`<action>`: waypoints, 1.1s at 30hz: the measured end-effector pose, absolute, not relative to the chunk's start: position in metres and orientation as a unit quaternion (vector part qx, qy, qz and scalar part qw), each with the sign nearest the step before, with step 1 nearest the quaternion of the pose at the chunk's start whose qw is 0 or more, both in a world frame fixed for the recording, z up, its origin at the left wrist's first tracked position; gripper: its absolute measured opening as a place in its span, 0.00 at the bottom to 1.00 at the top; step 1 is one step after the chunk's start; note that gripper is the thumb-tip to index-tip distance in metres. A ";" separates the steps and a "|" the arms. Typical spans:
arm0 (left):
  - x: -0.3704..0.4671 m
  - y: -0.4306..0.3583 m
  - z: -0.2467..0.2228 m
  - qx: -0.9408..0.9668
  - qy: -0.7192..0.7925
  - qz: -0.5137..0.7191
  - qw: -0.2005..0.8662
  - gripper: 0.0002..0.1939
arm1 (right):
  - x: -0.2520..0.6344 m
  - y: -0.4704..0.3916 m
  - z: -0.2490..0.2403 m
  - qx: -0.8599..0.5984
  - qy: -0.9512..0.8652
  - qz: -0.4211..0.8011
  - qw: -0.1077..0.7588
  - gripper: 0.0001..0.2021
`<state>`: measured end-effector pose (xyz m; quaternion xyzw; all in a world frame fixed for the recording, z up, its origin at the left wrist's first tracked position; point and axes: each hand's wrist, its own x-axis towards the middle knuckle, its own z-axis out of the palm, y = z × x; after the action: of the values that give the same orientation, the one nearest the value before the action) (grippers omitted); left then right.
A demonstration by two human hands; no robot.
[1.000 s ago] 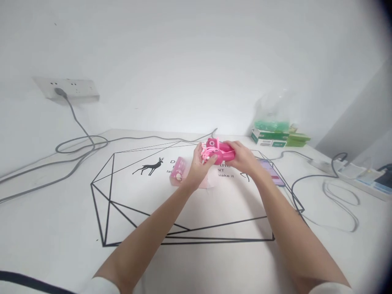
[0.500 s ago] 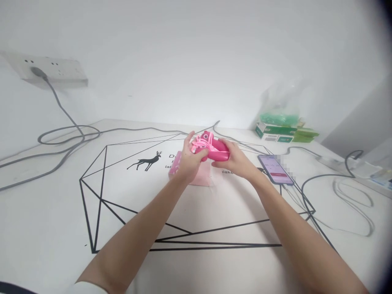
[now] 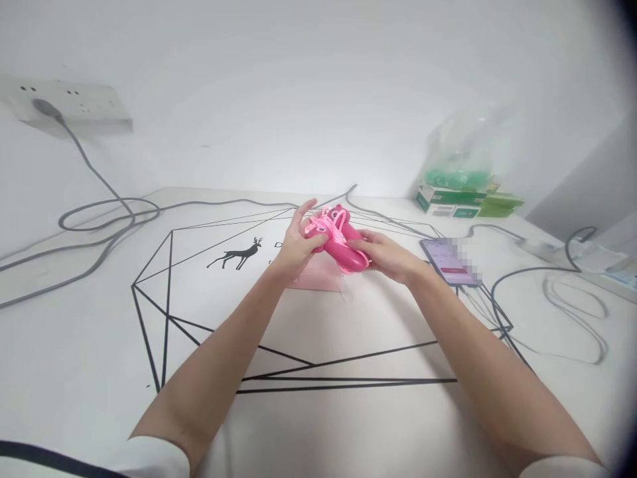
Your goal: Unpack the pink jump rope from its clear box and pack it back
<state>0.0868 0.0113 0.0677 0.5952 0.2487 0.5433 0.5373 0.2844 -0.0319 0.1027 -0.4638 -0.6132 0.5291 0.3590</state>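
Two dark pink handles (image 3: 347,255) with small round eyes, bound with a lighter pink cord (image 3: 334,224), are held up over the table. My left hand (image 3: 298,244) pinches their far-left ends, its thumb on top and its index finger stretched out. My right hand (image 3: 385,255) grips the near-right ends between thumb and fingers. Beneath and behind my left hand, a pale pink box (image 3: 318,277) sits on the table, partly hidden by the hands and handles.
A phone (image 3: 450,262) lies right of my right hand. Green-and-white boxes (image 3: 450,199) stand at the back right under a clear plastic bag (image 3: 458,159). Grey cables (image 3: 112,229) run along the left and back; others lie at the right. A socket strip (image 3: 94,106) is on the wall.
The handles have tilted, their right ends turning down toward me. My right hand has shifted its grip toward those ends. The camera view has moved slightly.
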 end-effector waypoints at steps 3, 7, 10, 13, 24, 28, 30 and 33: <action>0.085 0.013 0.066 0.612 0.241 0.538 0.527 0.38 | 0.289 -0.032 0.102 -0.446 -0.572 0.601 0.337 0.13; 0.085 0.015 0.065 0.617 0.231 0.548 0.515 0.38 | 0.294 -0.029 0.100 -0.401 -0.539 0.657 0.342 0.13; 0.086 0.017 0.064 0.612 0.229 0.562 0.506 0.37 | 0.295 -0.027 0.099 -0.376 -0.521 0.685 0.343 0.13; 0.087 0.017 0.064 0.613 0.229 0.570 0.498 0.37 | 0.296 -0.025 0.097 -0.378 -0.515 0.687 0.347 0.11; 0.087 0.014 0.071 0.644 0.218 0.585 0.442 0.36 | 0.291 -0.028 0.097 -0.369 -0.510 0.700 0.337 0.08; 0.087 0.014 0.071 0.652 0.218 0.588 0.426 0.36 | 0.287 -0.031 0.098 -0.351 -0.493 0.725 0.328 0.12; 0.088 0.013 0.072 0.651 0.220 0.590 0.423 0.36 | 0.284 -0.032 0.098 -0.351 -0.487 0.729 0.328 0.12; 0.089 0.011 0.072 0.648 0.226 0.588 0.428 0.34 | 0.282 -0.033 0.096 -0.360 -0.487 0.725 0.328 0.12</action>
<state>0.0891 0.0115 0.0723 0.6482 0.2256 0.5881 0.4280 0.2820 -0.0332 0.0962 -0.3596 -0.4872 0.7251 0.3279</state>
